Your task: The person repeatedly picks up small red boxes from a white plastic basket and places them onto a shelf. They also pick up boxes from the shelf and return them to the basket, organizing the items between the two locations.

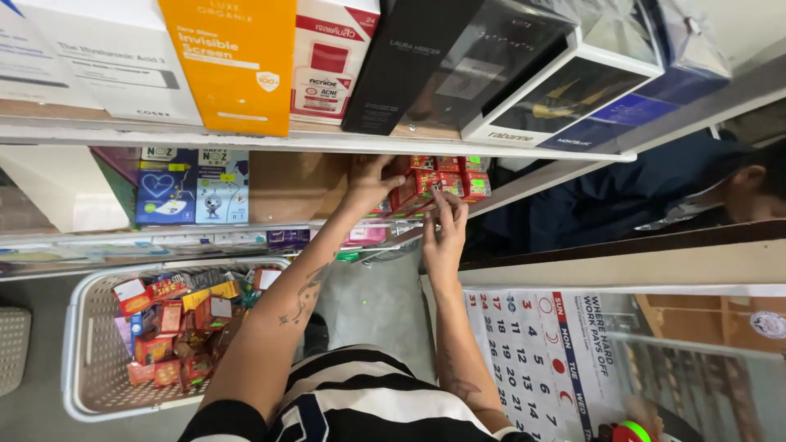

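Note:
Both my arms reach up to a middle shelf (327, 231) holding a stack of small red boxes (446, 180). My left hand (370, 183) presses against the left side of the stack, fingers curled on a red box. Just below and right of it, my right hand (444, 233) has its fingertips on the underside of the front red boxes. Whether either hand fully grips a box is hard to tell.
A white plastic basket (86, 360) on the floor at lower left holds several small red and yellow boxes. The top shelf carries large orange, white and black cartons (237, 65). Blue boxes (192, 187) stand left on the middle shelf. A wall calendar (540, 360) hangs at right. Another person (737, 184) is behind the shelving.

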